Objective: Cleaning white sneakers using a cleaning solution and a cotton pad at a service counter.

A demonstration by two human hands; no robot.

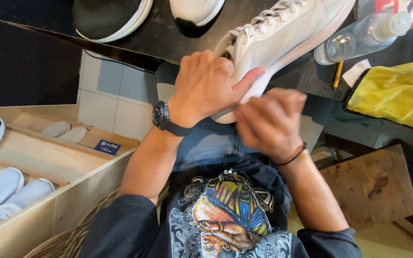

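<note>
The left hand (206, 86) grips the white shoe's (287, 33) heel at the table's (168, 33) near edge, toe pointing away rightward, while the loosely curled, blurred right hand (271, 122) hovers just below, its hold unclear.

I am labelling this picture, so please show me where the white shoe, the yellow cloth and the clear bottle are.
white shoe (283, 36): head view, on the mesh side of the upper.
yellow cloth (400, 93): head view, on the middle of the folded fabric.
clear bottle (359, 36): head view, on its transparent body.

Bottle (362, 36) right of sneaker (283, 36)
</note>
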